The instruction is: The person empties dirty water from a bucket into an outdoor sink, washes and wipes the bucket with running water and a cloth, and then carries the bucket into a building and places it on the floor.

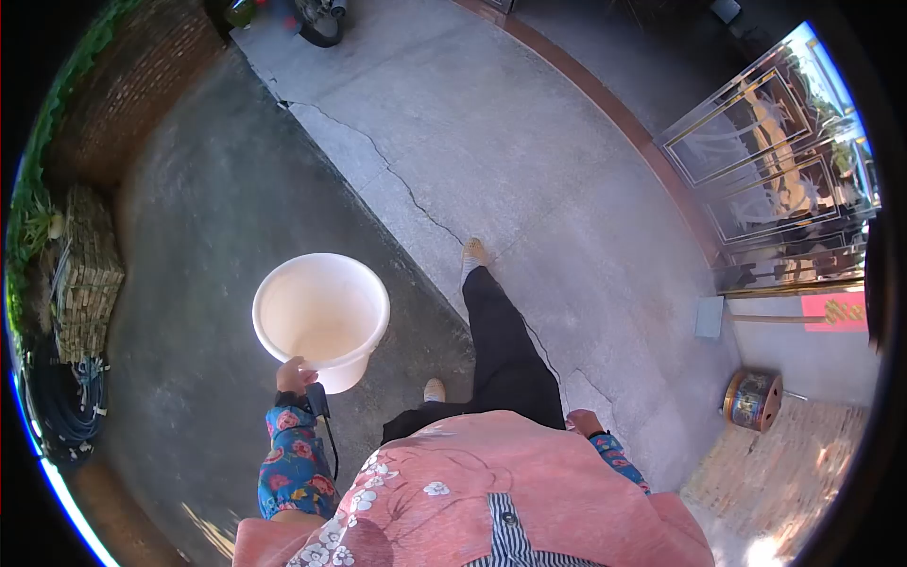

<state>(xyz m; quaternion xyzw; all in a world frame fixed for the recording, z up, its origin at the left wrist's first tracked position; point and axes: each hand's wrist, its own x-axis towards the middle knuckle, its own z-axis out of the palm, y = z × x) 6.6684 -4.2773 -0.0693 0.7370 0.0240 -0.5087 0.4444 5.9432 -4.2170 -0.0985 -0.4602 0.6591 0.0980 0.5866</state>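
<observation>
A deep white plastic bucket (pixel 357 370) hangs at the left of my body, tilted so that its inside shows; no contents stand out in it. My left hand (pixel 295 376) is closed on the near side of its rim. A dark strap and a small dark object lie at that wrist, over a blue flowered sleeve cover. On the other side, my right hand (pixel 583 421) hangs low beside my hip, away from any object. Its fingers are too small and too turned away to make out.
My feet straddle dark concrete and a paler, cracked slab (pixel 378 113). Stacked bricks (pixel 87 283) and coiled dark hoses (pixel 71 406) lie at left. A motorcycle wheel (pixel 319 24) shows at top. At right are a shiny metal door (pixel 765 161) and a patterned drum-shaped object (pixel 753 399).
</observation>
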